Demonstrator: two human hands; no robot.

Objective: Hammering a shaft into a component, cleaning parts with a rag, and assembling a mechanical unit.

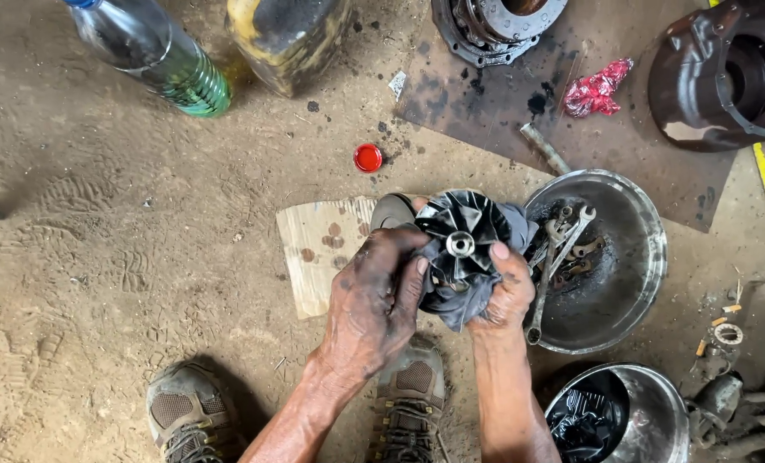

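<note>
Left hand (374,300), greasy, clamped on grey rag (472,291) wrapped round dark finned metal impeller wheel (461,233), held above cardboard scrap (318,249). Right hand (507,291) gripping rag's other side, thumb on blade. Wiping step, likely; turning wheel to uncleaned blades needed. Wrenches in steel bowl (639,223) beside.

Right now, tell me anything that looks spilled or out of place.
A red bottle cap lies loose on the dirt, apart from the plastic bottle. Dark oily stains spot the cardboard scrap and metal sheet.
</note>
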